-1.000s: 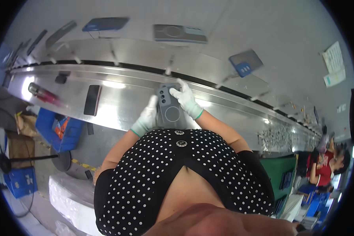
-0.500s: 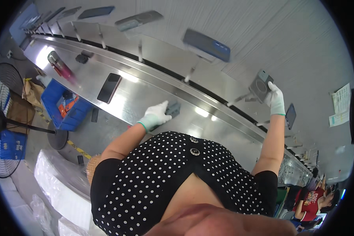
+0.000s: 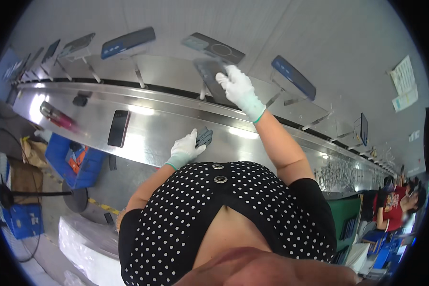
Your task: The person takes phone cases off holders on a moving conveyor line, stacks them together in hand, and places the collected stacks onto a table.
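Observation:
My gloved left hand (image 3: 185,148) is low over the metal counter (image 3: 162,138), its fingers closed on what looks like a small stack of grey phone cases (image 3: 204,137). Up at the rail, my gloved right hand (image 3: 238,89) grips a grey phone case (image 3: 207,71) beside a white post; motion blurs the case. Just beyond it hangs a grey phone case with a ring mark (image 3: 217,48). To its left is a dark phone case (image 3: 128,43), and to its right a dark blue one (image 3: 294,77), both carried on posts.
On the counter's left lie a black phone (image 3: 119,128), a flask (image 3: 56,115) and a small black object (image 3: 80,100). Below stands a blue bin (image 3: 91,171) holding orange items, near a fan (image 3: 5,194). A person in red (image 3: 393,207) is at far right.
My right hand has swung left along the rail, from the far right to near the middle. My left hand keeps its hold on the grey cases. The view has shifted slightly.

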Available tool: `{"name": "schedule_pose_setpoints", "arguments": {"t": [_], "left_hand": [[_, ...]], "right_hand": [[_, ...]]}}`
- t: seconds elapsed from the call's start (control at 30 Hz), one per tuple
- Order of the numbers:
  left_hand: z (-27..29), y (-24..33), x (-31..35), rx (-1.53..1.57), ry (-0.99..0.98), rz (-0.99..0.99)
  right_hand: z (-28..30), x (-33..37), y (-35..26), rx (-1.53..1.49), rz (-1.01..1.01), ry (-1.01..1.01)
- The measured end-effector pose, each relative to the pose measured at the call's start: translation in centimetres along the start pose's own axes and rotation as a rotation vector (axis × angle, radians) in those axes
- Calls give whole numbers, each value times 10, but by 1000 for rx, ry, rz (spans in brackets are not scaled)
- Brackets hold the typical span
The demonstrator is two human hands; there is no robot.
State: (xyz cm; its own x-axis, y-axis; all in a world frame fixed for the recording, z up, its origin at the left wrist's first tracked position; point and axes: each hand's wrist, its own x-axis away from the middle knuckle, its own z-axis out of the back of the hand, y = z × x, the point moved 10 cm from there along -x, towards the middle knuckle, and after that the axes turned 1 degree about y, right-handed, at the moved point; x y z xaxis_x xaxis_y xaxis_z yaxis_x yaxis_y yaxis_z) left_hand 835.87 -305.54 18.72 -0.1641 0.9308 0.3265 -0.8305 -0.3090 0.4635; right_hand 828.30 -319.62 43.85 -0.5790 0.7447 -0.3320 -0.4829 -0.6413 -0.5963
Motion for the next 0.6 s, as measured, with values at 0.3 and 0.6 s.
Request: {"name": "schedule_pose_setpoints", "arguments": {"t": [0.3,0.6], "left_hand": [[-7,-29,-6,-17,-33,37],[-1,-22,-5,-26,-148,-17]], "right_hand": [[86,20,43,323,-38,412],[162,13,172,-349,-393,2]]}}
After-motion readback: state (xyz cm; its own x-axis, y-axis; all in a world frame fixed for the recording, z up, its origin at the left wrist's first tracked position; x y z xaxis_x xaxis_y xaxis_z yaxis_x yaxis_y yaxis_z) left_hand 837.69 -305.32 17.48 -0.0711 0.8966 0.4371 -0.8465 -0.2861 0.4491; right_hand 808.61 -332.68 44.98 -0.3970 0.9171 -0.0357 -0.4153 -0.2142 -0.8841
